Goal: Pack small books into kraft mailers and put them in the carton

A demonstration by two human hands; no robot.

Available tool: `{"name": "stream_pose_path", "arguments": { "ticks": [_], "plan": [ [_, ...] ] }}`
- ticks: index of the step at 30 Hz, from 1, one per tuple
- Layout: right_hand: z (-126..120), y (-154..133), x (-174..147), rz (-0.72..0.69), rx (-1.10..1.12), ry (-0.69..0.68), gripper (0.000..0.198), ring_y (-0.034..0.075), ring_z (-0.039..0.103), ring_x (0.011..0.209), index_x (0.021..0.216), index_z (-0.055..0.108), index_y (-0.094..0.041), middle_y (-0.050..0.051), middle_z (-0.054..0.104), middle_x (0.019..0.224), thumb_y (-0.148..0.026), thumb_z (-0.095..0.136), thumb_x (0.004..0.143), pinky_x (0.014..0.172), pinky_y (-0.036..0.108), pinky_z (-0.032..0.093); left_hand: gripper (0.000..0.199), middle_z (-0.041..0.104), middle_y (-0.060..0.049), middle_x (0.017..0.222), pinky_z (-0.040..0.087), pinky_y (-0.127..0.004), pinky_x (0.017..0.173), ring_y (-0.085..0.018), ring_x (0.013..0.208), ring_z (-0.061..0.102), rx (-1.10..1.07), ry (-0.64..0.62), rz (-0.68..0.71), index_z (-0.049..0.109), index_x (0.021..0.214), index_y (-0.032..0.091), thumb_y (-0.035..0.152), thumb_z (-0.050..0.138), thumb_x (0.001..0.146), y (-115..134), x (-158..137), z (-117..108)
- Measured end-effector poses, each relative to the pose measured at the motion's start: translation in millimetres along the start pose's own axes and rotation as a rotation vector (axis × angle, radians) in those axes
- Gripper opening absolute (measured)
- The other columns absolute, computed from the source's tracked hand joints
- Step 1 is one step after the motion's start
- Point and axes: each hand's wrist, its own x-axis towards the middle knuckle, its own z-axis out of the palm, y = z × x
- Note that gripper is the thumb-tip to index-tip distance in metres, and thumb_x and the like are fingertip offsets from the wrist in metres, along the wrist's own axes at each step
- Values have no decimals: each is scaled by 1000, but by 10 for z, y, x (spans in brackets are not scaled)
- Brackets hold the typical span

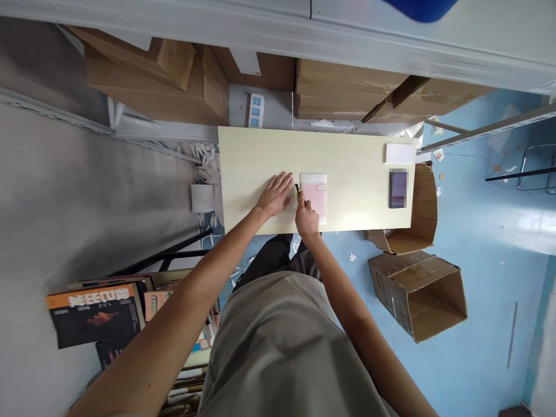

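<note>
My left hand (276, 194) lies flat on the pale yellow tabletop (260, 150), its fingers stretched out and nothing in it. Just right of it, my right hand (306, 220) is closed around a black and yellow utility knife (297, 191), index finger laid along its top. The knife's tip points away from me, at the left edge of a pink and white pad or packet (314, 197). That pad lies flat, partly beside and under my right hand; I cannot tell whether the blade touches it.
At the table's right end lie a white box (399, 153) and a dark purple box (398, 189). Open cardboard cartons (417, 289) stand on the floor at right. A power strip (256, 110) and large boxes (347, 87) sit behind. Magazines (95, 315) are stacked lower left.
</note>
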Motion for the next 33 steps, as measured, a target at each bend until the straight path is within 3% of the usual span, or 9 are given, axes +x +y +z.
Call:
{"name": "stream_pose_path", "arguments": {
  "ticks": [10, 19, 24, 28, 32, 33],
  "plan": [
    [-7, 71, -657, -34, -108, -128, 72, 25, 82, 102, 179, 22, -18, 24, 67, 135, -5, 36, 109, 85, 32, 67, 77, 23, -16, 185, 10, -59, 142, -35, 174, 12, 27, -25, -33, 28, 176, 7, 35, 44, 107, 51, -8, 1],
    [-213, 109, -1183, -113, -107, -354, 67, 28, 80, 113, 171, 38, -10, 25, 74, 126, -3, 48, 105, 92, 34, 65, 79, 22, -14, 186, 14, -61, 140, -38, 173, 12, 76, -61, -106, 26, 177, 9, 30, 46, 104, 192, 28, -66],
    [-411, 305, -1252, -65, -17, -279, 68, 29, 81, 112, 174, 32, -15, 24, 74, 131, -6, 44, 107, 91, 36, 63, 78, 28, -18, 183, 33, -65, 132, -43, 163, 35, 51, -87, -174, 36, 173, 9, 22, 48, 97, 279, 132, -84],
    [-717, 552, -1213, -31, 73, -162, 65, 30, 81, 111, 175, 32, -22, 19, 76, 130, -22, 49, 112, 88, 35, 60, 79, 31, -24, 181, 43, -61, 127, -43, 161, 39, 4, -60, -227, 38, 170, 6, 23, 53, 94, 412, 200, -139],
    [-1081, 887, -1131, -5, 215, 26, 65, 30, 80, 109, 170, 37, -25, 14, 79, 128, -30, 58, 109, 87, 34, 57, 83, 24, -31, 181, 46, -55, 126, -44, 163, 39, -36, -60, -315, 35, 168, 1, 25, 62, 93, 787, 238, -250],
    [-1171, 981, -1100, 10, 265, 82, 64, 30, 80, 107, 168, 39, -23, 14, 80, 126, -30, 60, 108, 86, 34, 57, 81, 27, -32, 179, 45, -55, 127, -44, 164, 39, -35, -75, -321, 39, 166, 1, 24, 63, 93, 925, 256, -290]
  ]
}}
